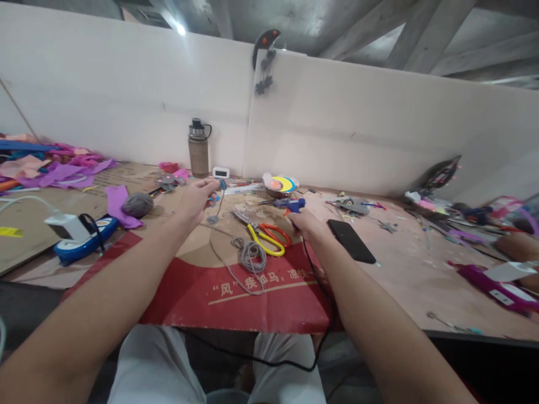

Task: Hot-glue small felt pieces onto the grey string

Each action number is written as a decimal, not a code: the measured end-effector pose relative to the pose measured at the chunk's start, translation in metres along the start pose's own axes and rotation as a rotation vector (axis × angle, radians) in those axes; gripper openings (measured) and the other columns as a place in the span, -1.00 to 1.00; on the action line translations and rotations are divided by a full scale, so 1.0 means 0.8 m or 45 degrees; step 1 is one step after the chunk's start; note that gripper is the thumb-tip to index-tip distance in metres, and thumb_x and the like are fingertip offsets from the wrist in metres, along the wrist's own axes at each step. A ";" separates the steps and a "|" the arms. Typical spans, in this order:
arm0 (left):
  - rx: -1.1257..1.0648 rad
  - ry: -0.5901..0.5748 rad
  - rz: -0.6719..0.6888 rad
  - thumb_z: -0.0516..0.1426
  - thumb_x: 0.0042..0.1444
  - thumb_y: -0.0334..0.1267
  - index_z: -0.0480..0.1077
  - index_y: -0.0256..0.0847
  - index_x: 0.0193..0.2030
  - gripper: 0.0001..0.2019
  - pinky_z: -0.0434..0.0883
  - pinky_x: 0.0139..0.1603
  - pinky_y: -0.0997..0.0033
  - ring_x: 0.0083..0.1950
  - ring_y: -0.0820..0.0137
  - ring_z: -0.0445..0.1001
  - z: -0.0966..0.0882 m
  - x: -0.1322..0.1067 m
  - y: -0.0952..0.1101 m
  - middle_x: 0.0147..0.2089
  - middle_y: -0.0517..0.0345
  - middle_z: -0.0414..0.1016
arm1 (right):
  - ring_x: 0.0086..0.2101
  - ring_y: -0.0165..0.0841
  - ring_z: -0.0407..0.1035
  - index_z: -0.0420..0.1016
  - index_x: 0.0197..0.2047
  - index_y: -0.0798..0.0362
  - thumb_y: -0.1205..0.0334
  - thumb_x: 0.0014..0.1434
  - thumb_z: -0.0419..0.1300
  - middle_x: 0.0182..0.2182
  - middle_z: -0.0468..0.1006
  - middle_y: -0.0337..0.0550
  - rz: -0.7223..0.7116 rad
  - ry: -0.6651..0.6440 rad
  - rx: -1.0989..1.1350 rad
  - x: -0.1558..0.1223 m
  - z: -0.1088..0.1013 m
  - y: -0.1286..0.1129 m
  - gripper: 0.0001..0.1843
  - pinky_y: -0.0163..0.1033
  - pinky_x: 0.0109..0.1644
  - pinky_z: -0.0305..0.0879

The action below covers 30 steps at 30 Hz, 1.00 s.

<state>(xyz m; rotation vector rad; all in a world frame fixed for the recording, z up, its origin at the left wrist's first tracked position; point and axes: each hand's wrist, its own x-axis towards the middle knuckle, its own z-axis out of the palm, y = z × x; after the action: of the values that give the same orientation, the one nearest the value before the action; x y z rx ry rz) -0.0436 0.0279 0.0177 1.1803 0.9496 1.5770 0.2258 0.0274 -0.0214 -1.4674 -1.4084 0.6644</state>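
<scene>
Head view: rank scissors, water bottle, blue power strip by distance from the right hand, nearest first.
From the right hand:
1. Scissors: just left of it.
2. Water bottle: farther left, by the back wall.
3. Blue power strip: far left.

We see the scene in dull, even light, with a lamp (181, 28) at upper left flaring into white glare. The panel (126, 84) looks pale, crossed by a faint grey band, while the ceiling (290, 19) stays dim and the lower right corner sinks to near black. The wide lens stretches our forearms (126, 292) toward the edges; fine detail is soft around our left hand (204, 193).
</scene>
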 end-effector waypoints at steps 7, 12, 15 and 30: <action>0.086 -0.047 -0.017 0.28 -0.11 -0.23 0.37 -0.31 -0.47 -0.79 0.02 -0.65 0.65 -0.58 0.65 0.16 0.009 -0.009 -0.003 -0.48 0.22 0.33 | -0.41 -0.41 0.39 0.28 -0.17 0.00 0.32 -0.06 0.09 -0.30 0.47 -0.24 -0.222 -0.089 0.391 -0.035 0.023 -0.051 -0.69 -0.23 -0.26 0.41; 0.186 -0.029 -0.006 0.28 -0.12 -0.21 0.37 -0.30 -0.49 -0.79 0.01 -0.64 0.60 -0.58 0.63 0.16 0.014 -0.014 -0.005 -0.50 0.22 0.32 | -0.48 -0.44 0.34 0.28 -0.13 -0.01 0.23 0.05 0.11 -0.23 0.46 -0.18 -0.436 -0.237 0.473 -0.062 0.032 -0.069 -0.73 -0.24 -0.37 0.37; 0.233 -0.005 0.009 0.28 -0.13 -0.20 0.36 -0.28 -0.53 -0.78 0.04 -0.63 0.58 -0.59 0.61 0.16 0.015 -0.014 -0.006 -0.55 0.23 0.28 | -0.50 -0.41 0.33 0.29 -0.15 -0.01 0.16 0.11 0.11 -0.28 0.47 -0.17 -0.478 -0.282 0.371 -0.066 0.034 -0.067 -0.78 -0.22 -0.38 0.35; 0.261 -0.003 0.045 0.26 -0.13 -0.21 0.37 -0.27 -0.53 -0.80 0.04 -0.62 0.54 -0.59 0.59 0.16 0.014 -0.012 -0.007 -0.57 0.23 0.28 | -0.28 -0.27 0.40 0.30 -0.06 0.05 0.17 0.16 0.09 -0.26 0.51 -0.08 -0.536 -0.258 0.082 -0.072 0.040 -0.066 -0.73 -0.13 -0.18 0.33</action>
<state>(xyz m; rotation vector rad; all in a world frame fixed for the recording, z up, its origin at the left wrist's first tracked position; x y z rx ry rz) -0.0307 0.0207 0.0126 1.3460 1.1147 1.5331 0.1643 -0.0260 0.0000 -1.0266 -1.7681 0.5931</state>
